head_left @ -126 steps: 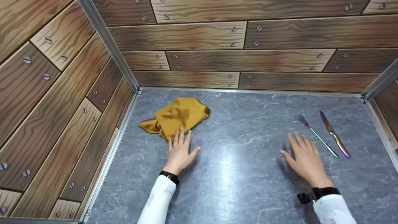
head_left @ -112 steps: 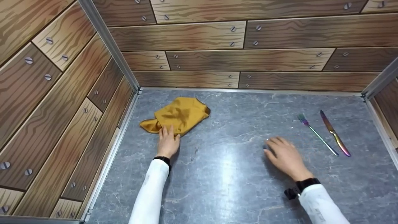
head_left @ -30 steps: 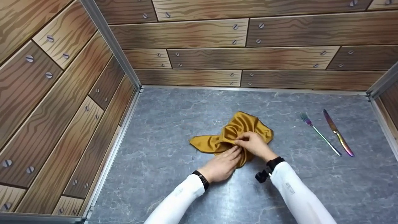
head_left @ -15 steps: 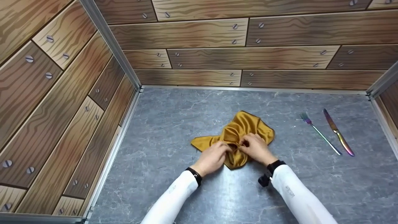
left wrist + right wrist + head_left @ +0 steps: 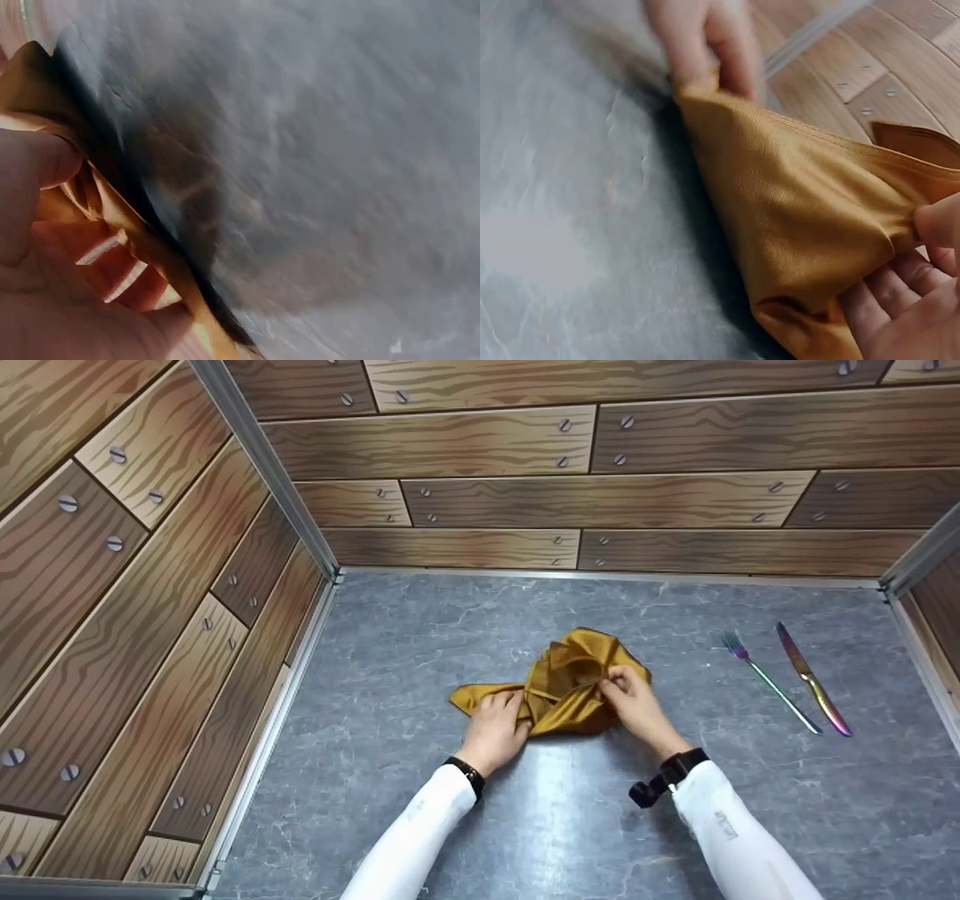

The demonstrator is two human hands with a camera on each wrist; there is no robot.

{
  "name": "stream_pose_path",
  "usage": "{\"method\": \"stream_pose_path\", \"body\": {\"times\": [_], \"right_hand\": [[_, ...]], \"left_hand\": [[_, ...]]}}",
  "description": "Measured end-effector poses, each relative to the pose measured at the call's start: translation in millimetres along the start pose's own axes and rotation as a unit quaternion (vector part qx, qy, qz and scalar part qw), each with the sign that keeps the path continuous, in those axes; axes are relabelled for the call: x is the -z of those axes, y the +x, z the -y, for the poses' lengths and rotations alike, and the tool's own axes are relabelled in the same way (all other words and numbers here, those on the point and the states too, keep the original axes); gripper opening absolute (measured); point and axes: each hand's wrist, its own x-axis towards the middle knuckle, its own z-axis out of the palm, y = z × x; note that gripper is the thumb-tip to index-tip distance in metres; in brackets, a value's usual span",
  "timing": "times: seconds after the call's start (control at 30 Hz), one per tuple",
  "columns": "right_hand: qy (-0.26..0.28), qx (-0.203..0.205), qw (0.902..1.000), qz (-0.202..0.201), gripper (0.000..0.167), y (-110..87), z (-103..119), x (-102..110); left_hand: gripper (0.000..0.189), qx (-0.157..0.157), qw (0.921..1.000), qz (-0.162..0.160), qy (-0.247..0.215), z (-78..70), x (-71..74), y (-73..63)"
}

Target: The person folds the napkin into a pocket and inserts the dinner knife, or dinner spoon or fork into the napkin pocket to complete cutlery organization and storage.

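Note:
A mustard-gold satin cloth napkin (image 5: 574,701) lies bunched and partly opened near the middle of the grey surface, with a pointed corner stretching left. My left hand (image 5: 495,733) grips its near left edge, thumb on one side and fingers on the other. On the right, my right hand (image 5: 634,701) pinches a raised fold between thumb and fingers. In the right wrist view the napkin (image 5: 787,202) hangs taut between both hands, its hemmed edge lifted. The left wrist view shows the napkin (image 5: 112,195) folded between thumb and fingers.
To the right lie a rainbow-coloured fork (image 5: 772,682) and a matching knife (image 5: 814,679), side by side, tines and blade pointing away. Wood-patterned panels (image 5: 480,502) wall the back and both sides, with metal edging (image 5: 525,574) along the foot.
The napkin first lay at the back left and has come to the middle. Over the last second its bunched folds have been spread, my left hand shifting left and my right hand slightly right.

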Motion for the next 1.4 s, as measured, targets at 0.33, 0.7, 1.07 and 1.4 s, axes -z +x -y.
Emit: {"method": "stream_pose_path", "body": {"times": [0.33,0.7,1.07,1.4], "right_hand": [[0.035,-0.013,0.9973,-0.064,0.018,-14.3,-5,24],[0.186,-0.046,0.9773,-0.090,0.019,-27.9,-19,27],[0.032,-0.091,0.9921,-0.080,0.052,-25.8,-19,21],[0.055,-0.091,0.9899,-0.093,0.041,-26.6,-14,38]], "left_hand": [[0.028,0.040,0.9951,-0.022,0.088,14.0,16.1,2.9],[0.026,0.088,0.9943,0.001,0.060,14.6,34.6,13.6],[0.037,0.107,0.9811,0.054,-0.152,3.4,30.3,41.6],[0.010,0.169,0.8931,-0.022,-0.416,17.7,32.3,48.9]]}}
